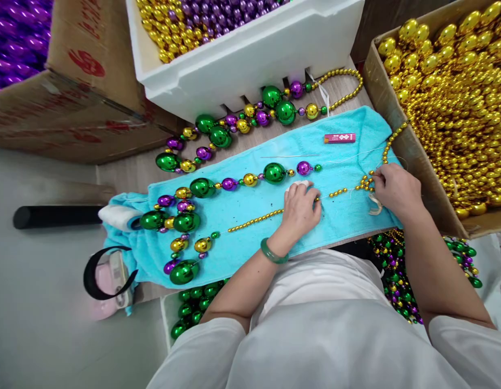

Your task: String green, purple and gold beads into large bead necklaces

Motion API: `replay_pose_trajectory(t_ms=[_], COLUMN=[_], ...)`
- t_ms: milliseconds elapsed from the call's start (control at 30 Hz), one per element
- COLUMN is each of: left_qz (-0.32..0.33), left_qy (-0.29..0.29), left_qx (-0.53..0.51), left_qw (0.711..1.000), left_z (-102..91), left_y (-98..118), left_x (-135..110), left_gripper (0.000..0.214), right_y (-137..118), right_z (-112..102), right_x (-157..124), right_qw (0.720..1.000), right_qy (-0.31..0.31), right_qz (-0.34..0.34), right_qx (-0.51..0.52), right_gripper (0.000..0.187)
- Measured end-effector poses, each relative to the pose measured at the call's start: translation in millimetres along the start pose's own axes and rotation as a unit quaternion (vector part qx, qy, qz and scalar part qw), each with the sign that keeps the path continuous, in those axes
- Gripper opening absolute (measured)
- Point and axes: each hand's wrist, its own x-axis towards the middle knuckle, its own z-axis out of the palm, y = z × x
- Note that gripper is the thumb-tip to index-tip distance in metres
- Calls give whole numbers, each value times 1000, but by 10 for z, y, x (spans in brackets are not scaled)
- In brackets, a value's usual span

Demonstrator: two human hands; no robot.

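Observation:
My left hand [301, 209], with a green bangle [273, 252] at its wrist, lies on the turquoise towel [250, 254]. Its fingers curl down over a row of small gold beads [256, 220] on a thin thread. At the right, my right hand [399, 192] pinches a gold bead strand [390, 145] that runs up over the cardboard box's edge. Small gold beads [364, 182] bunch beside those fingertips. The row joins a looped strand of large green [202, 187], purple and gold beads on the towel. A long needle [291, 156] lies above it.
A finished-looking bead necklace [244, 125] lies along the white foam box [250, 65] of beads. The right cardboard box [432, 178] holds gold beads. A pink lighter [340, 138], a white thread spool [119, 217] and a black-strapped pink object [108, 281] are around the towel.

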Motion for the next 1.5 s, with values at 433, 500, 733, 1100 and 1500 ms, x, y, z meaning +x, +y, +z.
replay_pose_trajectory(t_ms=[433, 500, 733, 1100, 1500], left_qz=[16, 13, 75, 64, -40], left_qy=[-2, -4, -2, -20, 38], left_qx=[-12, -10, -26, -219, -359], left_qw=[1000, 1000, 997, 973, 932], left_z=[140, 116, 221, 109, -497], left_y=[144, 138, 298, 270, -64], left_x=[171, 163, 316, 445, 255], left_gripper=[18, 19, 33, 17, 13], right_y=[20, 24, 7, 60, -532], right_z=[13, 15, 16, -155, 30], right_x=[14, 15, 17, -68, 13], right_qw=[1000, 1000, 1000, 995, 883], right_qy=[4, 3, -2, 37, -109], right_qz=[-11, -10, -9, -50, -124], right_qx=[13, 12, 9, 83, 439], right_gripper=[19, 19, 18, 19, 22])
